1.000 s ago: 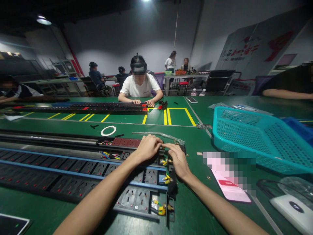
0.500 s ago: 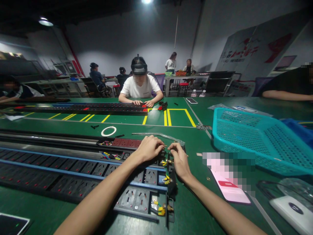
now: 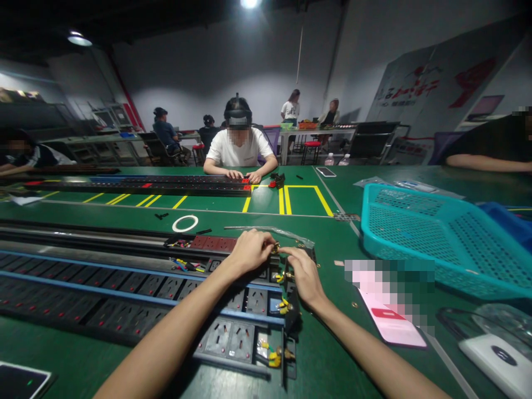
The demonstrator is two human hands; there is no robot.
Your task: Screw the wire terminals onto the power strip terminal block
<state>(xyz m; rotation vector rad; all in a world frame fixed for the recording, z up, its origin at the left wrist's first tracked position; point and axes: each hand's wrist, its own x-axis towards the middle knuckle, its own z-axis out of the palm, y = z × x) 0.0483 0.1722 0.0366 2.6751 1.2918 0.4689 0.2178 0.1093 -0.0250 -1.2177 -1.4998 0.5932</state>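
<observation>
Several long black power strips [image 3: 124, 288] lie side by side on the green table [image 3: 324, 354], their right ends open with yellow-tipped wires [image 3: 274, 354] showing. My left hand [image 3: 249, 250] is closed at the end of one strip, its fingertips pinching a small brass-coloured part [image 3: 276, 247]. My right hand [image 3: 303, 271] is curled beside it, fingertips meeting the left hand's over the same spot. What the right fingers hold is too small to make out.
A teal mesh basket [image 3: 436, 238] stands at the right. A pink card [image 3: 394, 321] and a white device [image 3: 499, 354] lie near my right forearm. A white ring [image 3: 185, 223] and clear bag [image 3: 270, 230] lie beyond. A person in a white shirt [image 3: 239, 147] works opposite.
My two hands have drawn closer together at the strip's end, and the small brass part now shows between the fingertips. The view has barely shifted.
</observation>
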